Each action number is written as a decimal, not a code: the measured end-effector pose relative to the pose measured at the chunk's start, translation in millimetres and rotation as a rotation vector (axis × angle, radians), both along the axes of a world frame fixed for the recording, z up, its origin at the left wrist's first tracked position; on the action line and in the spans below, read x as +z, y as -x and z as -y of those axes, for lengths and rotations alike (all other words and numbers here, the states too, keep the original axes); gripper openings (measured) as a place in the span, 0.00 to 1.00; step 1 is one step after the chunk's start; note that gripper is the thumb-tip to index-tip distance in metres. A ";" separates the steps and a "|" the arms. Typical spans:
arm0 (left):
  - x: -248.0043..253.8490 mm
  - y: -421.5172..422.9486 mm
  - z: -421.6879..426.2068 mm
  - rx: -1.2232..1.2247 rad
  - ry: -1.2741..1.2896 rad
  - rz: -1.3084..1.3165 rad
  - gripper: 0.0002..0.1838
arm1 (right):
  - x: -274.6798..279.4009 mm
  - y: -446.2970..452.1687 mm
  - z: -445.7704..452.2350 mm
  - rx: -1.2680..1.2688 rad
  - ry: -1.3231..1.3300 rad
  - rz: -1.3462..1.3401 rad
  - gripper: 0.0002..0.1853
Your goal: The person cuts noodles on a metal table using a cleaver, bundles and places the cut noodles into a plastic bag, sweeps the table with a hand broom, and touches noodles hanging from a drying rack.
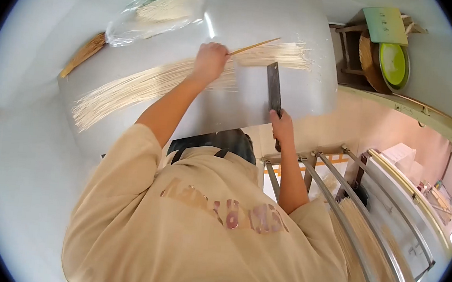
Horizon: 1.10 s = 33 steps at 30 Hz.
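Long pale noodle-like strands [134,87] lie spread across the metal table [248,8], with a further stretch of them to the right. My left hand [210,62] is closed round the near end of a thin wooden stick [256,45], just over the strands. The stick points to the upper right. My right hand [282,127] grips the handle of a long dark blade [275,86], which stands over a pale flat sheet [252,84] at the table's front part. The blade's tip is close to the right-hand strands.
An open plastic bag [162,9] of strands lies at the back left, near a straw brush [86,53]. A green bowl [394,64] and a box [385,25] are at the back right. Metal rails [360,206] stand at the lower right, over more strands.
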<state>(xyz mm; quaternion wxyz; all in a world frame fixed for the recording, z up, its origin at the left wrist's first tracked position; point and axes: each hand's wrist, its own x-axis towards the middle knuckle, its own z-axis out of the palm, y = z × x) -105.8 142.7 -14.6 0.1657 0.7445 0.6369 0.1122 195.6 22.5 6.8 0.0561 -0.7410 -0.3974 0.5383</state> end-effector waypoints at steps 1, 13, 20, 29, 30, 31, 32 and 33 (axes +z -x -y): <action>4.1 21.2 16.2 0.026 -0.033 -0.023 0.06 | 5.4 8.7 -13.8 -0.023 0.046 -0.023 0.25; -39.8 132.4 98.4 -0.052 -0.154 -0.195 0.04 | -19.3 103.3 -15.0 0.245 -0.335 0.097 0.25; -44.6 130.3 90.7 -0.104 -0.058 -0.224 0.06 | -30.0 136.0 -6.6 0.296 -0.405 0.254 0.23; -27.2 202.7 127.0 0.033 -0.069 0.065 0.22 | -4.9 165.7 24.9 0.056 -0.377 0.201 0.19; -30.4 214.4 129.5 0.064 -0.018 0.116 0.31 | 5.9 186.2 31.8 0.059 -0.374 0.210 0.19; -35.9 227.7 133.2 0.054 -0.018 0.137 0.31 | 27.5 212.3 39.5 -0.053 -0.336 0.126 0.17; -43.9 241.2 138.4 0.024 -0.017 0.131 0.42 | 42.4 229.9 49.3 -0.174 -0.303 0.054 0.18; -50.2 250.2 141.5 -0.009 -0.018 0.127 0.53 | 39.4 239.2 56.1 -0.223 -0.264 -0.012 0.20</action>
